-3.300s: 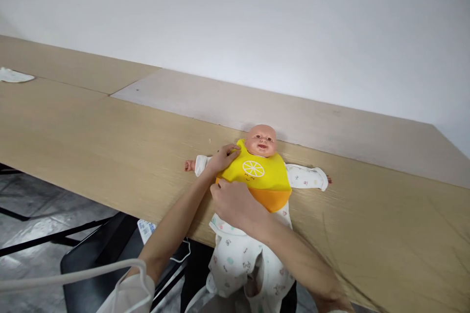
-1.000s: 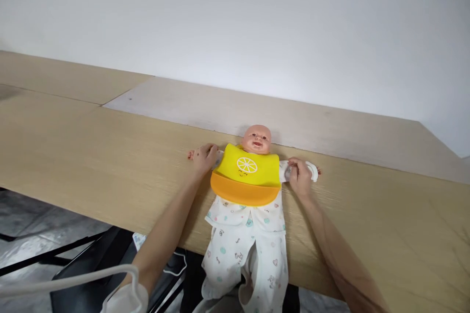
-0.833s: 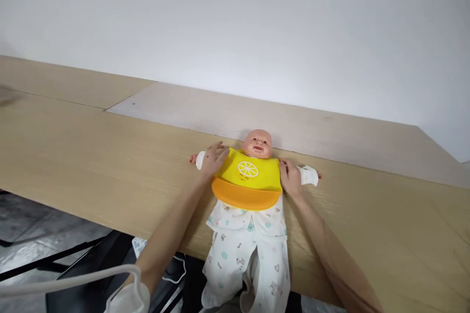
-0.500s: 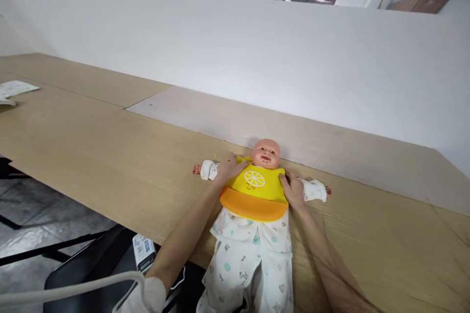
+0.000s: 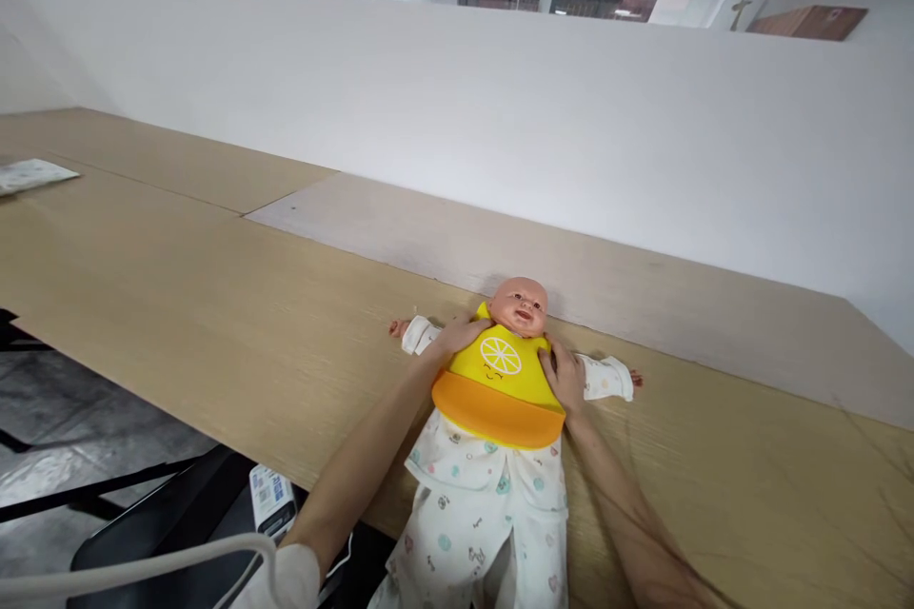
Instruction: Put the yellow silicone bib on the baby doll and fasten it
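A bald baby doll (image 5: 520, 303) lies face up on the table, arms spread out to both sides. It wears white patterned clothes (image 5: 464, 528). Over its chest sits a yellow bib (image 5: 467, 363) with a white citrus slice print and an orange pocket along the bottom. My left hand (image 5: 459, 336) grips the bib's upper left edge beside the doll's neck. At the opposite edge, near the other shoulder, my right hand (image 5: 566, 379) has its fingers closed on the bib. Some fingertips of both hands are hidden.
The wooden table (image 5: 235, 304) runs along a white partition (image 5: 457, 105). A folded patterned cloth (image 5: 32, 175) lies at the far left. Below the table's front edge are a black chair (image 5: 157, 514), a white labelled box (image 5: 271, 500) and a pale cable (image 5: 143, 566).
My hands have shifted slightly, the left one inward toward the doll's neck. The bib's top edge has drawn in, and the doll's head tilts a little. The camera view has moved slightly.
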`<state>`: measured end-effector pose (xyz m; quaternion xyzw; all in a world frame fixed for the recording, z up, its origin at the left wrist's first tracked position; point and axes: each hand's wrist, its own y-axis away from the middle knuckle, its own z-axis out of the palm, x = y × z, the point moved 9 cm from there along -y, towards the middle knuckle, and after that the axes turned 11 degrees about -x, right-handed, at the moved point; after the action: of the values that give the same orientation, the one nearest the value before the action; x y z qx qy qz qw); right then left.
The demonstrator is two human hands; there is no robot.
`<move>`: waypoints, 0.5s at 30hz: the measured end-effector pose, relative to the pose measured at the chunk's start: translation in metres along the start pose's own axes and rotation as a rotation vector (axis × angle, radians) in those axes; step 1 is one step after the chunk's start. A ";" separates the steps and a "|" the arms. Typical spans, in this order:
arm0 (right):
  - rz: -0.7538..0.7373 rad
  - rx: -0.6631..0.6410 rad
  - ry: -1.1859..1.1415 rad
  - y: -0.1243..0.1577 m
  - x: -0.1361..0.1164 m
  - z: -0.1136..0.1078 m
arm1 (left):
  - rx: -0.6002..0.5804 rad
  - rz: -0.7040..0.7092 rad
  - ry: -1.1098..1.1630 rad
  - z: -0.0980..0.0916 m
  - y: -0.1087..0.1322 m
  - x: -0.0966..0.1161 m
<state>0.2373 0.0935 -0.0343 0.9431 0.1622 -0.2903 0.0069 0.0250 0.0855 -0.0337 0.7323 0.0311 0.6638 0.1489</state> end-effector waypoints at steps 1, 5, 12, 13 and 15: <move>-0.007 0.009 -0.008 0.001 0.000 0.000 | 0.006 0.008 0.000 0.001 -0.002 0.000; -0.026 0.027 -0.049 0.003 -0.003 -0.004 | 0.010 0.028 0.095 0.008 -0.005 -0.002; -0.014 -0.064 -0.540 -0.006 0.012 -0.017 | 0.026 0.189 0.163 0.024 0.017 0.025; -0.004 -0.071 -0.606 -0.007 0.016 -0.020 | 0.017 0.226 0.175 0.028 0.023 0.031; 0.021 -0.053 -0.619 -0.007 0.023 -0.028 | -0.002 0.240 0.203 0.039 0.037 0.039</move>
<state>0.2679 0.1097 -0.0234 0.8110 0.1502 -0.5592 0.0836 0.0618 0.0534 0.0104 0.6599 -0.0425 0.7474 0.0651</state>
